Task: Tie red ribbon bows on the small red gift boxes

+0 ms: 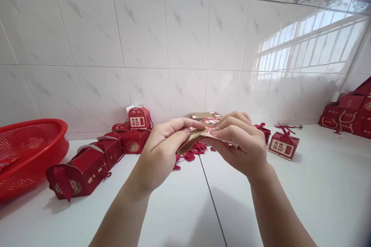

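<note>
Both hands are raised over the middle of the white surface, holding a small folded cardboard box (188, 146) between them. Its inside is plain brown, and a pale printed face shows near the right fingers. My left hand (162, 152) pinches the left end between thumb and fingers. On the other end, my right hand (242, 144) is closed, its fingers bent over the top edge. The box looks partly flattened, with a gap between its brown layers; the fingers hide much of it. Below and behind it lies a heap of red ribbons (189, 156).
Several red gift boxes (94, 168) stand at the left beside a red plastic basket (31, 139). Behind my hands is a printed brown carton (205, 115). A ribbon-tied box (284, 146) stands at the right, red bags (348, 114) farther right. A tiled wall (145, 31) closes off the back.
</note>
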A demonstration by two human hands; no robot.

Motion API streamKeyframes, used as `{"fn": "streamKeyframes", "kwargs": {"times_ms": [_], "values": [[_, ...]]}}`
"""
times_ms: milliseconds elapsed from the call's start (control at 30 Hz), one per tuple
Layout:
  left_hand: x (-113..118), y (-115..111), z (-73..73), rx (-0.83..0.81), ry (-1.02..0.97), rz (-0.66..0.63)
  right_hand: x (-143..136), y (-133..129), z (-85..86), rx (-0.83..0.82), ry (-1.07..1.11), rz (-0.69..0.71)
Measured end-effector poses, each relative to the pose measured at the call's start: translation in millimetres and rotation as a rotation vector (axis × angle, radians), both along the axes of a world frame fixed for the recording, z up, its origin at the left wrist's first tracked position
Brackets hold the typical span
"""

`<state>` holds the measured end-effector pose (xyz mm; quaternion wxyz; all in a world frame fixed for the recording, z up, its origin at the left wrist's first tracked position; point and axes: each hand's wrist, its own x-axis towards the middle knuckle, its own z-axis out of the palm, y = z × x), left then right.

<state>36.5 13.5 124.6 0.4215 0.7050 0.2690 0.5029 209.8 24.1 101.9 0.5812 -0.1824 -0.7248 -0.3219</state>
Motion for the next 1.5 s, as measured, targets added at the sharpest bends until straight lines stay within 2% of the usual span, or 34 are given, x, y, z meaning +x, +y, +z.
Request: {"fn": "streamKeyframes", "kwargs": {"times_ms": [300,467,633,933,1167,1300,1500], "values": [[-6,6,-0.2,0.081,0.135,0.104,-5,-2,-0.2,0.004,-0.035,0.014],[-9,8,2.6,0.022,0.14,0.021,-6,-4,0.0,-0.012,-0.066,0.007],[-12,8,5.4,-0.032,0.199,-0.005,-6,-4,0.5,-0.026,-0.097,0.014],[-12,8,4.1,0.012,0.118,-0.086,1,-6,0.6,-0.082,-0.091,0.041],[-8,4,3.8,0.058,0.11,-0.025,2,-6,0.8,-0.082,-0.096,0.044],[-7,1,6.3,0.089,0.179,0.023,1,-5,1.4,-0.08,-0.089,0.042],[-8,1,4.8,0.236,0.231,0.081,-1,-3,0.8,-0.108,-0.097,0.045]]}}
